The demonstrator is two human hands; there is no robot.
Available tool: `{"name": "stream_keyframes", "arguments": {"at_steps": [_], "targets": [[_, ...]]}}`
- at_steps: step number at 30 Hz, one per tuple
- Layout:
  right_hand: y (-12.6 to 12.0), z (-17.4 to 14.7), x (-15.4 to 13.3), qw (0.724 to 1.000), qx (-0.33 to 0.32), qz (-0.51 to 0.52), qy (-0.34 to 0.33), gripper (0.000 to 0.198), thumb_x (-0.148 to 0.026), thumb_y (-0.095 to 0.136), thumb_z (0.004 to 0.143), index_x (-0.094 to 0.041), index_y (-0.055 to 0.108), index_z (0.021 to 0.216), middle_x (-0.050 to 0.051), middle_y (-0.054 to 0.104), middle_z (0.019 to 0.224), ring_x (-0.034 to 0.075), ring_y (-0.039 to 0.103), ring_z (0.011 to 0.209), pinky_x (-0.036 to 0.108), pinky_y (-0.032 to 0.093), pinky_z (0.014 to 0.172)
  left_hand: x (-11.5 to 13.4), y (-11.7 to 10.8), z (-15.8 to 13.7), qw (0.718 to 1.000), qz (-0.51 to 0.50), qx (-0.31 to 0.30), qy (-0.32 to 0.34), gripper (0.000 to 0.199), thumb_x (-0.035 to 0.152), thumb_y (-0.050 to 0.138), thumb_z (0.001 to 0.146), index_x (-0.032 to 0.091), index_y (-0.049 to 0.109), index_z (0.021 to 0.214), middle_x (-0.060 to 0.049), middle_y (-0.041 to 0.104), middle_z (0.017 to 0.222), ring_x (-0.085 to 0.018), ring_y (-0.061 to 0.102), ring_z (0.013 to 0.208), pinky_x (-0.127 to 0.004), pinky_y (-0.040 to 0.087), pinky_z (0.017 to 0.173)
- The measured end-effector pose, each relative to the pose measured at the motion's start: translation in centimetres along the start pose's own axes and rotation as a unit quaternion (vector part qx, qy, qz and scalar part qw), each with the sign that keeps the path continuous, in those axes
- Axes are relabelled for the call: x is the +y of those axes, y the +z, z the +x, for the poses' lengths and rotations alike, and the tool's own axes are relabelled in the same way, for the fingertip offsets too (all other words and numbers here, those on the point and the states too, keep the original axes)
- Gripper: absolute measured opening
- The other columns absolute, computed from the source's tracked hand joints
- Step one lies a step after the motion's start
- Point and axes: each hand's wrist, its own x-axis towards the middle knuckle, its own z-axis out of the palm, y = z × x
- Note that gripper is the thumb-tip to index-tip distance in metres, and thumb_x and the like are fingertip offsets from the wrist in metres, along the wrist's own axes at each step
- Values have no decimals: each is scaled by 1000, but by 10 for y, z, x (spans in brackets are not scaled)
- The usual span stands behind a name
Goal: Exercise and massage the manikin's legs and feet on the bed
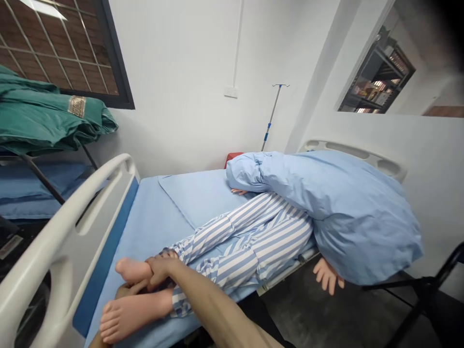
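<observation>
A manikin in blue-and-white striped trousers (279, 227) lies on a bed, its upper body covered by a light blue quilt (337, 193). My right hand (161, 269) is wrapped around the ankle of its far foot (129, 269), just below the trouser cuff. Between the two feet, my left hand (132, 288) holds the underside of that same foot near the heel; part of this hand is hidden behind the near foot (134, 311). My left wrist shows beyond the near foot's toes. One manikin hand (328, 275) hangs past the bed's near edge, under the quilt.
A white footboard (65, 217) rises at the left and a headboard (357, 151) at the far right. Behind the bed stand a drip pole (271, 118) and a red object (232, 158). Green cloth (47, 118) is piled at the left; a black chair frame (416, 285) is at the right.
</observation>
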Motion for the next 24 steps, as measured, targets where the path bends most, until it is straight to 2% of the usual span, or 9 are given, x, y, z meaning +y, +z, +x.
{"name": "stream_keyframes", "arguments": {"at_steps": [1,3,5,10,14,17,20,22,24], "targets": [[1,1,1,1000,-4,-5,-3,82,-44,63,47,-23,32,120,10,38,125,32,28,118,51,22,93,0,-1,-1,998,45,7,-43,57,3,7,68,11,36,116,-21,43,112,-34,47,95,-46,41,46],[2,3,2,1000,-10,-15,-5,83,-46,63,48,-22,31,121,11,37,125,32,27,118,52,22,93,1,-4,-4,995,93,-19,-6,58,2,7,67,5,34,118,-24,41,112,-33,48,95,-45,42,47],[1,2,1,1000,-8,-22,-6,85,-49,62,47,-22,31,121,11,38,124,32,28,118,52,22,92,0,-6,-7,997,73,-32,12,58,1,5,67,2,34,118,-25,41,112,-33,47,95,-45,43,50],[-2,-4,-4,1000,0,-27,2,88,-52,62,45,-20,32,121,12,40,123,33,28,117,52,21,93,0,-1,-6,992,-83,70,-63,61,-2,-2,67,4,39,111,-20,48,103,-27,51,87,-41,45,49],[-1,-3,-5,1000,5,-25,3,87,-53,61,45,-20,32,121,12,39,123,32,29,117,51,22,93,3,10,3,990,-58,103,-80,61,0,-1,67,9,42,110,-18,53,99,-26,54,77,-39,43,41],[0,-2,-3,1000,10,-24,4,87,-56,58,46,-20,32,121,12,39,124,31,29,117,52,22,93,5,10,3,995,73,48,-39,55,4,7,69,13,44,109,-19,53,98,-29,54,74,-39,39,35],[0,-1,-3,1000,10,-26,5,89,-57,58,46,-20,31,122,12,39,124,32,28,118,52,21,94,4,1,-2,975,206,-41,75,45,12,17,70,15,45,106,-22,51,100,-37,53,77,-43,37,34],[-1,-2,-3,999,4,-32,7,88,-55,60,46,-20,31,122,13,38,124,32,27,118,52,19,94,2,-2,-3,978,188,-43,74,43,13,19,71,13,45,105,-22,51,99,-38,53,78,-44,37,37],[0,-1,-3,999,3,-36,7,86,-51,61,48,-20,31,122,13,39,124,32,26,119,53,19,94,-1,-2,-1,996,88,-2,14,43,12,18,71,14,46,104,-20,51,98,-34,53,80,-45,39,42]]}}
